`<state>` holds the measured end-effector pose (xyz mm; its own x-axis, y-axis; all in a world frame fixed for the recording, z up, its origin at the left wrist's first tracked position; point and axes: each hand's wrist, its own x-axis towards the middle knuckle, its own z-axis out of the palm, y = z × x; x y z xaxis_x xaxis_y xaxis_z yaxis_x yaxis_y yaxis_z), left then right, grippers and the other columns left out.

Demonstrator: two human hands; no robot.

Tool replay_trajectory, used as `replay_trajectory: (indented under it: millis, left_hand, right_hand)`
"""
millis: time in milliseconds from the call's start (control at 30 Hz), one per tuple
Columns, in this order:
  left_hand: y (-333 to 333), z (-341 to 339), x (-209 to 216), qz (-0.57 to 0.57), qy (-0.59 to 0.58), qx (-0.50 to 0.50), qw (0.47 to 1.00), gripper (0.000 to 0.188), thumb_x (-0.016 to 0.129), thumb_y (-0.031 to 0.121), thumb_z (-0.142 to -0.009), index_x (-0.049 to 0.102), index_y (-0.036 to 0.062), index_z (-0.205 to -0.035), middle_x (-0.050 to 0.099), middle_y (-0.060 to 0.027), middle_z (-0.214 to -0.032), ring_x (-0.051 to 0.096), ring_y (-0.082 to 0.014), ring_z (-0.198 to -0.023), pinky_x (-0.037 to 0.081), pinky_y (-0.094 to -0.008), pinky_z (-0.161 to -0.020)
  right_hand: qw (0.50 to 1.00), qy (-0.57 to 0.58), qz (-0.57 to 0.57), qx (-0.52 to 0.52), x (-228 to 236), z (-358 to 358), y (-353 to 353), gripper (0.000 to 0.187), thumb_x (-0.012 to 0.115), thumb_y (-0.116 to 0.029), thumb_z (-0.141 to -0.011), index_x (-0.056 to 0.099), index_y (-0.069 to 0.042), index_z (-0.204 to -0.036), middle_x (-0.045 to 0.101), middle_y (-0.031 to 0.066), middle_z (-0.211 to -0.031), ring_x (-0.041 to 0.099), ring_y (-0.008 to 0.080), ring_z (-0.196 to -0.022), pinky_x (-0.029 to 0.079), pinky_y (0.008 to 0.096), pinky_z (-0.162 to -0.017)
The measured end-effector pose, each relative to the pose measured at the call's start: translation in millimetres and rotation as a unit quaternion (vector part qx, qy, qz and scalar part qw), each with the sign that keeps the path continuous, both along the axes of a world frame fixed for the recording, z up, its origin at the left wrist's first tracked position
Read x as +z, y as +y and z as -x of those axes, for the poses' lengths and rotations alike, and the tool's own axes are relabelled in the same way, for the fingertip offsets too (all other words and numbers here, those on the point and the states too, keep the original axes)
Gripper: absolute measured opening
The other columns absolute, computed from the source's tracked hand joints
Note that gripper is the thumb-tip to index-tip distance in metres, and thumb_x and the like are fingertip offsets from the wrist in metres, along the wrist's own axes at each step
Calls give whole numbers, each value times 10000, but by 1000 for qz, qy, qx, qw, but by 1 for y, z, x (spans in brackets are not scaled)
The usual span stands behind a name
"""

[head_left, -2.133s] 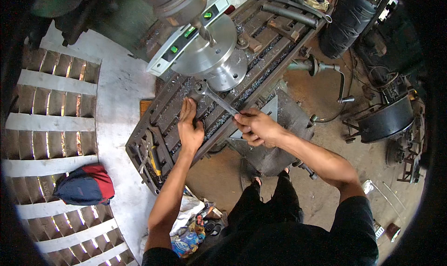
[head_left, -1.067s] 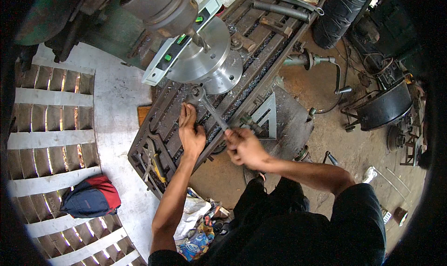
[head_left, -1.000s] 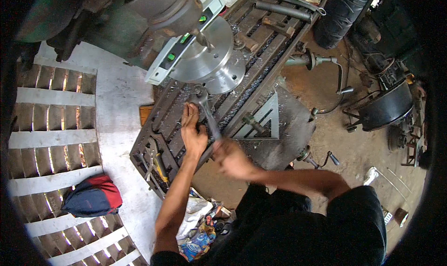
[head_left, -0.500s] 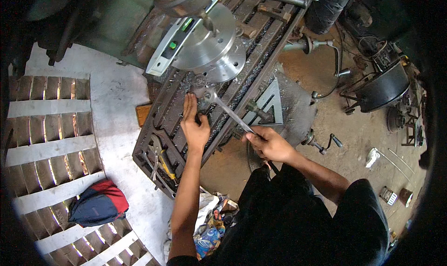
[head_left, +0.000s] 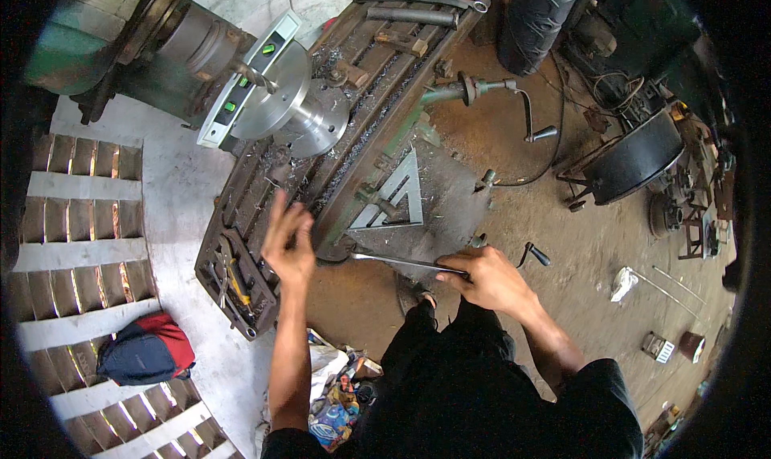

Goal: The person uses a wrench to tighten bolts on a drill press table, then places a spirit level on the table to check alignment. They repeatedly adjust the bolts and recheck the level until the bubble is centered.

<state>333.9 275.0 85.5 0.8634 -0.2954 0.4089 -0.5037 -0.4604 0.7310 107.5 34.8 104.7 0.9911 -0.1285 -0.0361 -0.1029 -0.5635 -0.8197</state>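
Right hand (head_left: 488,278): fingers closed round one end of a long wrench (head_left: 401,263); hand sits low, beside the machine table's near end, forearm comes in from lower right.
Wrench: slim metal bar, lies approx. level, runs left from the right hand; far end reaches the near edge of the machine table (head_left: 265,218), just beside the left hand.
Left hand (head_left: 287,244): open, fingers spread and raised, holds nothing; hovers over the table's near end. Contact w/ table: cannot tell.
Machine table: long slotted iron bed, runs from lower left to upper right; slots packed w/ metal chips. Clamp blocks and a bar lie at the far end.
Metal disc (head_left: 299,106): round, bright, sits on the table, beyond the left hand, well apart from it.
Level (head_left: 249,77): white body, green vials, rests across the disc's top.
Yellow-handled tool (head_left: 235,276): lies in the table's end tray, left of the left hand.
Crank handle (head_left: 536,130): on the machine's side, right of the table.
Backpack (head_left: 146,350): red and blue, on the floor, lower left, well apart from both hands.
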Motion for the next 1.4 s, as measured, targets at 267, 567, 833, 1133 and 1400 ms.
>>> replay_trajectory:
  millis: [267,567,833,1133,1400]
  left_hand:
    - [-55,156,18,-157,217,-336,903,380,715,235,-905,662,46,-1229,660,-190,-1216,614,-389,-1153,505,-452,-948]
    - [-33,217,-2,-204,220,-232,925,198,610,184,-971,659,-6,-997,673,-159,-963,653,-386,-858,503,-442,-723]
    - [-62,252,-2,213,382,-36,898,266,478,249,-1071,547,-6,-1096,636,-93,-881,615,-187,-817,496,-324,-760]
    - [-82,227,21,199,342,-4,918,288,551,159,-1038,552,-54,-1233,712,-147,-1138,643,-192,-1082,487,-331,-968]
    - [-20,76,22,79,165,-17,983,296,584,99,-999,593,-17,-1271,699,-125,-1189,634,-200,-1129,472,-341,-1004]
  right_hand:
    - [993,54,4,106,2,36,-42,252,699,-271,-882,716,-117,-1081,716,170,-867,688,389,-826,543,490,-730]
    - [962,55,-237,121,-6,64,-55,430,698,-283,-938,601,-90,-1310,724,168,-928,701,244,-850,554,368,-768]
    - [914,140,-361,125,-43,81,-2,532,625,-272,-999,436,-18,-1426,685,147,-1163,669,248,-1067,540,381,-920]
    - [994,-44,-98,30,-18,43,7,315,622,-353,-968,673,-112,-1164,646,224,-689,664,435,-688,519,516,-654]
    - [989,-77,118,-37,9,-100,-16,338,663,-438,-895,759,-121,-959,674,225,-691,692,428,-738,557,509,-721]
